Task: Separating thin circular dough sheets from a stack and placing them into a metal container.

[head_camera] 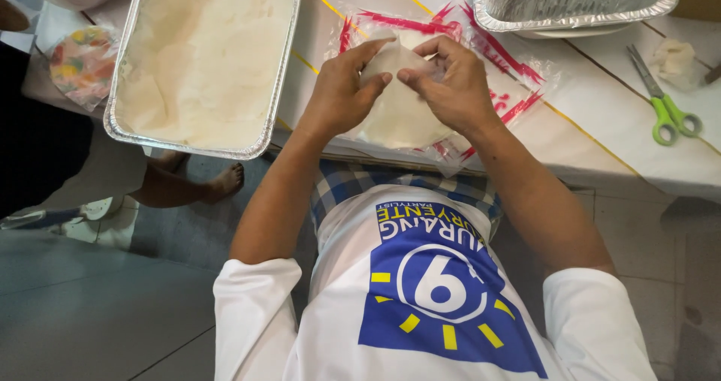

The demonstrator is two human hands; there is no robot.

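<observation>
Both hands meet over the near edge of the white-covered table (601, 137). The left hand (342, 92) curls partly closed, fingers and thumb pinching the top edge of a pale, round, flat sheet of dough (398, 114). The right hand (454, 84) does the same from the other side, fingertips bent onto the sheet. The dough lies on clear plastic bags with red markings (511, 73). A large foil tray of white dough (206, 58) sits to the left, green-handled scissors (665, 103) far right.

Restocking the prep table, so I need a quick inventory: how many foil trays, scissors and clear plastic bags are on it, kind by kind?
Rectangular foil trays: 2, one of pale dough, one upper right
Green-handled scissors: 1
Clear plastic bags with red print: at least 1, under both hands
Total: 4
</observation>
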